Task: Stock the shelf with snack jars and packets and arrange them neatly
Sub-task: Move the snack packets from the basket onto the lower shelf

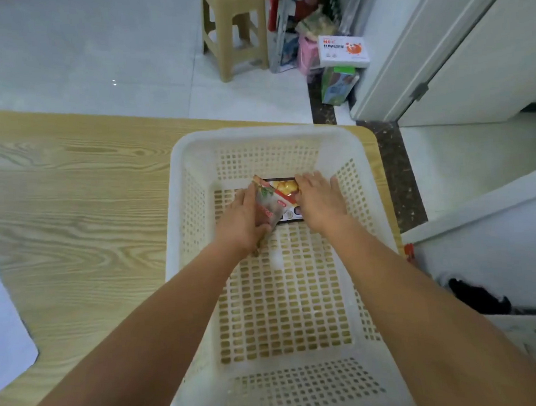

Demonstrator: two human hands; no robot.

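A white perforated plastic basket point(178, 209) stands on the right end of a wooden table point(70, 200). Both my hands reach into its far half. My left hand point(242, 220) grips a clear snack packet point(268, 207) with red and green print, tilted up on its edge. Beneath it lies a flat dark-edged packet point(286, 187) with yellow snacks pictured. My right hand point(319, 201) lies on the right side of that flat packet, its fingers bent over the edge; their tips are hidden.
Beyond the table stands a beige plastic stool point(235, 30) on the tiled floor. Beside it a rack point(284, 40) holds bags, with a white printed box point(343, 50) and a green carton point(337, 85). A white door frame point(408, 50) rises at right.
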